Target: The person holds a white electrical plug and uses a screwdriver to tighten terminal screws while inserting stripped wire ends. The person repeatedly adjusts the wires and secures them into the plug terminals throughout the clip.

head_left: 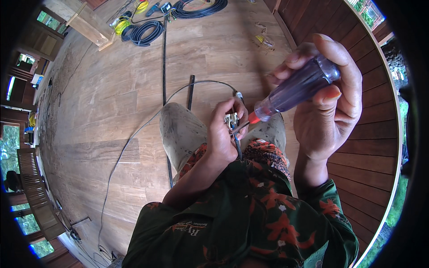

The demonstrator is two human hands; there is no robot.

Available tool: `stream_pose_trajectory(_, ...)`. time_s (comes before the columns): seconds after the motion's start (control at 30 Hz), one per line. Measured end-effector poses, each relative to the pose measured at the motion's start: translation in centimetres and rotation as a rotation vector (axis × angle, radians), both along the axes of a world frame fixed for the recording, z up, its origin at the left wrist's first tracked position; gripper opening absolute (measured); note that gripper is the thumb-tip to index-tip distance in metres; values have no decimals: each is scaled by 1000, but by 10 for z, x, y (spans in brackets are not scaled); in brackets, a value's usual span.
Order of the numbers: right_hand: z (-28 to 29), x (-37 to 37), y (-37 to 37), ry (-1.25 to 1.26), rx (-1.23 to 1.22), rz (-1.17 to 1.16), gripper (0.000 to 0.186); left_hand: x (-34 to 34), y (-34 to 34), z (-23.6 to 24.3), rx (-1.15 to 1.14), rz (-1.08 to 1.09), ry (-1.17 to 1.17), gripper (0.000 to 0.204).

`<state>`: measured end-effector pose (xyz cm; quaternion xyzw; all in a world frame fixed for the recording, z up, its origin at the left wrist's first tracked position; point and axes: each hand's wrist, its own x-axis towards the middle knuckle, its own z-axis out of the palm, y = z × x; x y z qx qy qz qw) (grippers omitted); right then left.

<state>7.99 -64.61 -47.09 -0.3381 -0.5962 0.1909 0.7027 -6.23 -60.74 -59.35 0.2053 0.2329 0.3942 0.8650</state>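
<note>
My right hand (324, 120) is raised at the right, its fingers and thumb wrapped round the clear purple handle of a screwdriver (304, 85). The tool slants down to the left, past a red collar, and its thin shaft ends at a small metal fitting with screws (231, 119). Whether the tip sits in a screw, I cannot tell. My left hand (222, 140) pinches that fitting above my lap. A dark cable (237, 146) hangs below it. Beyond my left fingers a grey cable end (240, 95) shows, with its thin cable (132, 136) curving away to the left.
Coils of black cable (147, 33) and yellow cord (120, 27) lie on the wooden floor (98, 111) at the far side. A black strip (164, 67) crosses the boards, with a short black piece (191, 91) beside it. A plank wall (366, 147) stands close at the right.
</note>
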Motion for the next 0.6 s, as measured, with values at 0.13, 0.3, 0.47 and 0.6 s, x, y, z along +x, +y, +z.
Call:
stream_pose_trajectory(0.13,-2,4,3,130,111,90,63,0,-2,7,-45,-17,-153,38)
stream_pose_trajectory(0.3,-4,13,2,184,138,142,60,1,-4,7,-21,-57,-82,38)
stream_pose_trajectory(0.47,-6,25,3,160,110,58,54,0,-4,4,46,-80,-137,33)
stream_pose_trajectory(0.6,-10,27,3,196,116,170,52,0,-4,3,67,-37,-201,26)
